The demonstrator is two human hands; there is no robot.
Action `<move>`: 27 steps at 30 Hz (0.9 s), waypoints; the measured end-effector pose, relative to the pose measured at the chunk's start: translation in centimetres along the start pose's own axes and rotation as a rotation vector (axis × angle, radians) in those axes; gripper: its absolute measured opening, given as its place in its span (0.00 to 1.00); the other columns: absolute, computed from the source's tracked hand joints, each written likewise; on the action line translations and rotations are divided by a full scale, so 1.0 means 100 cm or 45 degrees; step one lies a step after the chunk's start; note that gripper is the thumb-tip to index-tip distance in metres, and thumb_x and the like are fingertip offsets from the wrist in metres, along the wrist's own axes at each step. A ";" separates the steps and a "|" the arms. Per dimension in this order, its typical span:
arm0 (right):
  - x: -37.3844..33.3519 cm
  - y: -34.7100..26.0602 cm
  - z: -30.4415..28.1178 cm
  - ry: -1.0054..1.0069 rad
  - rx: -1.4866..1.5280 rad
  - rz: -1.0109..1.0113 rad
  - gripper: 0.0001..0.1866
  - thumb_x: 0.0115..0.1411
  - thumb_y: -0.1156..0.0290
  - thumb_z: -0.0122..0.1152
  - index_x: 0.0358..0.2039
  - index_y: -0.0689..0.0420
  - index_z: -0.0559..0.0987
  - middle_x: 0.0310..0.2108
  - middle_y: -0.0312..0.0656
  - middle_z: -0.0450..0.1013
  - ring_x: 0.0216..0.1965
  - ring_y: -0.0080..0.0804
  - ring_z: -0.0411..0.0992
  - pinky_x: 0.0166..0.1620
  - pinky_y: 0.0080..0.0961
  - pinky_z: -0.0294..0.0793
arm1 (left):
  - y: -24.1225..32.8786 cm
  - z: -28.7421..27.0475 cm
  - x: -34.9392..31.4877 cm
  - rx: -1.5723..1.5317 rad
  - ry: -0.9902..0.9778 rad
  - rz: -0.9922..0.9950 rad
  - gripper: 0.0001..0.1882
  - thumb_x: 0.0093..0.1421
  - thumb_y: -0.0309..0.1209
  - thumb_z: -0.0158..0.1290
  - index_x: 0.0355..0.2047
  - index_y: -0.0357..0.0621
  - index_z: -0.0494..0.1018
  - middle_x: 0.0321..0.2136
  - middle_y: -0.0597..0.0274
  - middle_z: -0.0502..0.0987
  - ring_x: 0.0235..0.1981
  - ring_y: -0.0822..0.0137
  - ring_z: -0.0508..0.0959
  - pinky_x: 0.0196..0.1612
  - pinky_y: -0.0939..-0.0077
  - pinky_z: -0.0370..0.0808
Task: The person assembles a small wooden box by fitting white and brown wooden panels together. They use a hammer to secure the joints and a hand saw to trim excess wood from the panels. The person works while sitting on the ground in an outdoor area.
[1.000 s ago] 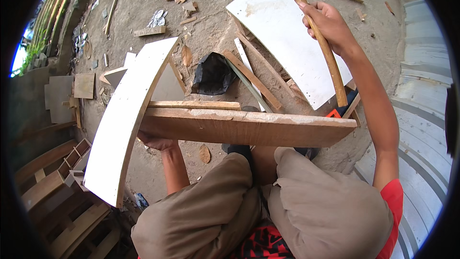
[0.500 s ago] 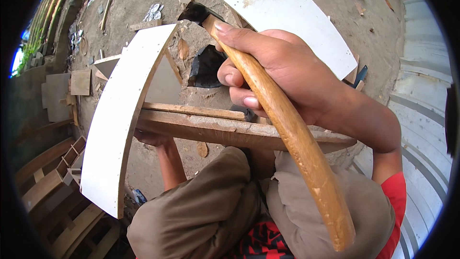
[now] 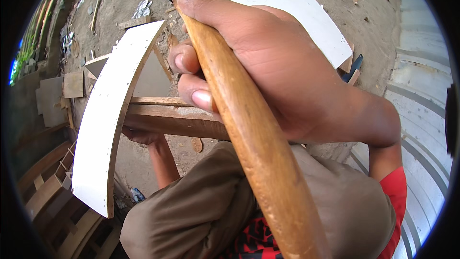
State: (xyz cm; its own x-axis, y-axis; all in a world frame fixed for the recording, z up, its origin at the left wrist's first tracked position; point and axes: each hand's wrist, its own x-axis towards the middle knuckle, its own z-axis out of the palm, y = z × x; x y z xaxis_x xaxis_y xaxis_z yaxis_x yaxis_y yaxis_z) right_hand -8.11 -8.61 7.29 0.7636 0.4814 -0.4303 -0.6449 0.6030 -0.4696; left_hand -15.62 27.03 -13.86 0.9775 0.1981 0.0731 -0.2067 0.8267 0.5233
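Observation:
My right hand [image 3: 287, 62] is closed around the varnished wooden handle of a hammer [image 3: 239, 110], its thumb laid along the handle close to the dark metal head at the upper left. The hammer is raised close to the view and covers part of the work. Below it, a wooden board [image 3: 172, 123] lies crosswise in front of my knees, joined at its left end to a long white panel [image 3: 103, 110] with small dots along it. From beneath, my left hand [image 3: 143, 136] holds the board near that joint; its fingers are partly hidden by the wood and the panel.
A second white panel [image 3: 287, 9] lies on the dirt floor ahead, with a blue-handled tool [image 3: 355, 68] beside it. Wooden frames [image 3: 52, 196] are stacked at the lower left. Corrugated metal sheet [image 3: 417, 115] runs along the right. Scraps and leaves litter the ground.
My right hand has lifted the hammer closer to the view and moved it left. The board and white panel have shifted slightly left in the picture, with my left hand still under them.

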 end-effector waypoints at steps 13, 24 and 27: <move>0.045 0.004 -0.069 0.405 -0.289 -0.160 0.20 0.68 0.55 0.57 0.28 0.60 0.72 0.24 0.37 0.68 0.22 0.20 0.69 0.24 0.16 0.70 | 0.001 -0.026 0.002 0.153 0.096 0.075 0.33 0.70 0.55 0.37 0.66 0.47 0.60 0.62 0.56 0.67 0.61 0.57 0.70 0.64 0.52 0.67; 0.039 0.009 -0.083 0.023 -0.743 0.061 0.25 0.63 0.69 0.63 0.50 0.73 0.63 0.25 0.38 0.70 0.20 0.19 0.70 0.22 0.16 0.71 | 0.005 -0.027 0.009 0.549 0.321 0.316 0.29 0.71 0.52 0.32 0.56 0.43 0.67 0.49 0.53 0.75 0.48 0.61 0.76 0.54 0.58 0.73; 0.032 0.011 -0.080 -0.080 -0.894 0.097 0.29 0.62 0.72 0.63 0.54 0.73 0.58 0.25 0.40 0.71 0.17 0.18 0.68 0.20 0.15 0.67 | -0.002 -0.023 0.008 0.848 0.344 0.481 0.26 0.73 0.47 0.29 0.56 0.43 0.66 0.48 0.55 0.75 0.46 0.63 0.78 0.50 0.63 0.76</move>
State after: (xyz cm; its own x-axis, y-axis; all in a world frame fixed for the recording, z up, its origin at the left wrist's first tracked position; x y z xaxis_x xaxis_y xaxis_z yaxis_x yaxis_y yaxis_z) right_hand -6.69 -11.49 -0.75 0.7026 0.5543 -0.4462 -0.5494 0.0241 -0.8352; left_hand -14.90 28.23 -15.86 0.7850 0.5918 0.1830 -0.3686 0.2088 0.9058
